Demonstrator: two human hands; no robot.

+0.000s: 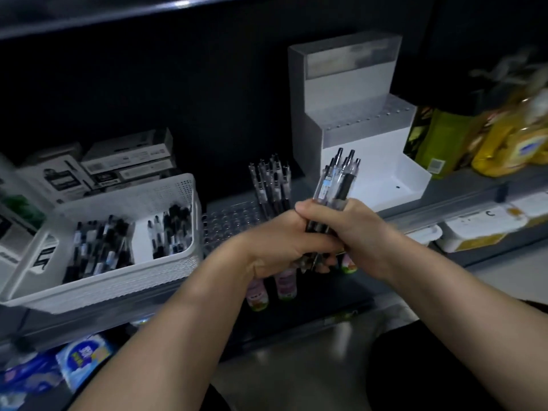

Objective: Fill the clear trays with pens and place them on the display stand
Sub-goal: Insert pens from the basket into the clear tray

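Note:
Both hands grip one bundle of clear-barrelled black pens [338, 179] upright above the shelf. My left hand [284, 244] wraps the lower part of the bundle, and my right hand [353, 229] curls round it just above. Behind the hands lies a clear tray [228, 221] with rows of holes, and several pens [271, 182] stand in its far right part. The white stepped display stand [355, 120] rises at the back right; a clear tray [367, 117] sits on its middle step. A white basket [124, 280] at the left holds many loose pens [100, 247].
Pen boxes [127, 161] are stacked behind the basket. Yellow and green packets [480, 140] stand to the right of the stand. Small pink-labelled bottles [284, 283] stand on the lower shelf under my hands, and blue packets [83, 357] lie at the bottom left.

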